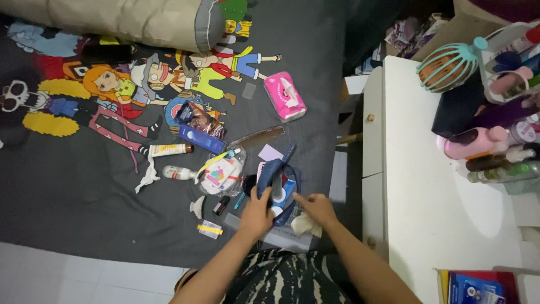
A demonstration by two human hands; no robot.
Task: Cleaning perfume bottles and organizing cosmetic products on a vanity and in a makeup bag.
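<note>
My left hand (256, 215) grips the near edge of a dark blue pouch (274, 174) that lies open on the grey cartoon-print bedspread (84, 180). My right hand (318, 209) touches the pouch's right side, and a crumpled white tissue (304, 224) lies just under this hand. Small tubes and a white round item show inside the pouch's mouth. A clear plastic sheet lies under both hands.
Scattered on the bedspread are a pink tissue pack (285, 95), a brown comb (257, 137), a blue box (199, 138), a cream tube (170, 149), a white bottle (179, 173) and a clear bag (222, 175). A white dresser (427, 191) with several bottles stands at right.
</note>
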